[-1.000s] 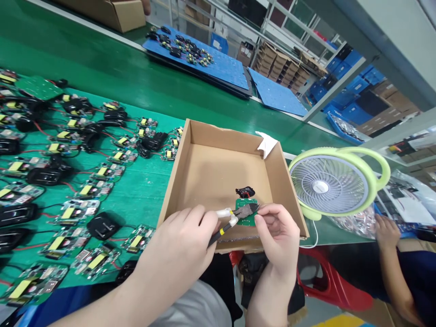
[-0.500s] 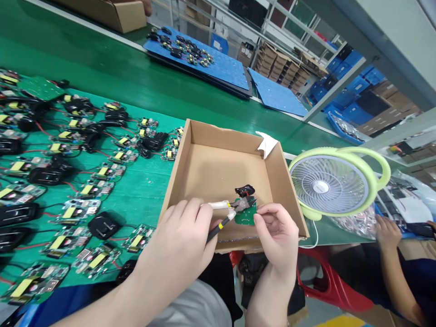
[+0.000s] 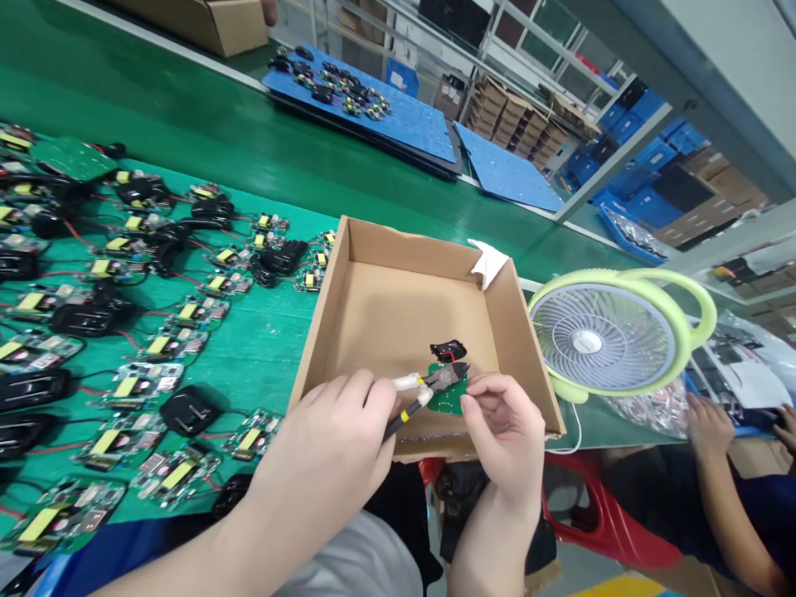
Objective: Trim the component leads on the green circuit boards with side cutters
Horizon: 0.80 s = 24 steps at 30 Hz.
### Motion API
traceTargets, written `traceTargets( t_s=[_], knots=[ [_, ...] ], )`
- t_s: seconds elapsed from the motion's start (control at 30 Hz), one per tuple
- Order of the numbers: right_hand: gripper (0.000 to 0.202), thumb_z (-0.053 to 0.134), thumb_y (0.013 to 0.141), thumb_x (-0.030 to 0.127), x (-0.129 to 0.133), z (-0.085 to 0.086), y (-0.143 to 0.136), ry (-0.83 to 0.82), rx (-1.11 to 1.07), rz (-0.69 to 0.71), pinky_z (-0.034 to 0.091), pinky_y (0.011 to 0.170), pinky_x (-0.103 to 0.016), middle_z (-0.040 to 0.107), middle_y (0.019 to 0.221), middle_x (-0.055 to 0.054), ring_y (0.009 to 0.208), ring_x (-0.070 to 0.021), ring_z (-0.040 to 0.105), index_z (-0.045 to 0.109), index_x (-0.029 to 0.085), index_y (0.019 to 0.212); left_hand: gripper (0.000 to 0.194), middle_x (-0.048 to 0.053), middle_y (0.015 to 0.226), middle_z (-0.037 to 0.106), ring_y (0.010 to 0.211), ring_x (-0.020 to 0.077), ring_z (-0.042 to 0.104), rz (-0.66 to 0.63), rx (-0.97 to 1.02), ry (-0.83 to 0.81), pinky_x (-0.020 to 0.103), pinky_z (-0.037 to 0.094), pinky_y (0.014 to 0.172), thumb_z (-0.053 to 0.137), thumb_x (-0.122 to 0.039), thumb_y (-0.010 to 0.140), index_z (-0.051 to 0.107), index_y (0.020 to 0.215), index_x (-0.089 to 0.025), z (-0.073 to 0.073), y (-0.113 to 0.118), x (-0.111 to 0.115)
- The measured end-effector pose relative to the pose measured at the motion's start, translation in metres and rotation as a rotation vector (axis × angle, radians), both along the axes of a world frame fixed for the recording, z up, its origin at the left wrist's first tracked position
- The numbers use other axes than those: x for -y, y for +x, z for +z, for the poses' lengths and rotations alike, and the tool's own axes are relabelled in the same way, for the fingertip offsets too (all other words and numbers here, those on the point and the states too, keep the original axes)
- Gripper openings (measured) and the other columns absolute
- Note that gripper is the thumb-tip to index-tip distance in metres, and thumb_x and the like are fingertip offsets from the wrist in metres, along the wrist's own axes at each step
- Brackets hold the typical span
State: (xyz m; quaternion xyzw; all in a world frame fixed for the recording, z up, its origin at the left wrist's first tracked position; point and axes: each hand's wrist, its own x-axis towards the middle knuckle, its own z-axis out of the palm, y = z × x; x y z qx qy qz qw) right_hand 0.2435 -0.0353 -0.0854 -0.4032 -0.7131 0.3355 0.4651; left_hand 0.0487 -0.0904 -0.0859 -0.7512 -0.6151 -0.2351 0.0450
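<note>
My left hand [image 3: 339,435] is wrapped round the handles of a pair of side cutters [image 3: 443,377]. Their jaws lie over the green circuit board [image 3: 448,401]; whether they grip anything there I cannot tell. The board's right edge is pinched between the thumb and fingers of my right hand [image 3: 505,427], its flat solder side facing up. Just beyond the board, a black plug-like part [image 3: 448,350] with a short red wire hangs over or rests in the cardboard box [image 3: 404,294]. Both hands are above the box's near side.
Many circuit boards [image 3: 165,431] with black parts and wires cover the green mat on the left. A lime-green fan [image 3: 603,332] stands right of the box. Beyond it, a co-worker's hand [image 3: 710,424] rests near plastic bags. Blue sheets [image 3: 398,124] bearing more boards lie at the back.
The cutters' head has shifted slightly and turned over the board, with their handles a little lower. My right hand keeps its pinch. The co-worker's other hand at far right has moved.
</note>
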Motion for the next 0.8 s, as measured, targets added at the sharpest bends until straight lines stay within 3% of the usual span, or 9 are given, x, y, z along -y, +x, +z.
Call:
traceTargets(
  t_s=[0.27,0.6,0.8],
  knots=[
    [0.016,0.065,0.091,0.008,-0.0018,-0.0028,0.0028,-0.013,-0.012,0.006,0.060,0.068,-0.015,0.068,0.086,0.001,0.073,-0.0101,0.070,0.066,0.024,0.093,0.011,0.002,0.071,0.055,0.062,0.0248,0.062,-0.002,0.038,0.013,0.038,0.049,0.057,0.054,-0.008,0.082,0.053,0.082,-0.019,0.0006,-0.0007,-0.0002],
    [0.012,0.066,0.090,0.010,-0.0025,0.0028,-0.0023,-0.140,-0.250,-0.067,0.059,0.057,-0.015,0.068,0.073,0.003,0.058,-0.0089,0.066,0.068,0.022,0.089,0.011,0.006,0.081,0.055,0.073,0.0267,0.056,0.044,0.050,0.031,0.040,0.046,0.066,0.048,-0.008,0.084,0.049,0.086,-0.019,0.0020,-0.0021,-0.0022],
    [0.014,0.067,0.088,0.008,-0.0026,0.0037,-0.0042,-0.122,-0.254,-0.080,0.057,0.059,-0.012,0.069,0.074,0.003,0.061,-0.0075,0.066,0.069,0.022,0.087,0.010,0.006,0.081,0.054,0.073,0.0268,0.054,0.034,0.034,0.010,0.041,0.045,0.066,0.050,-0.009,0.085,0.050,0.089,-0.018,0.0002,-0.0019,-0.0020]
  ],
)
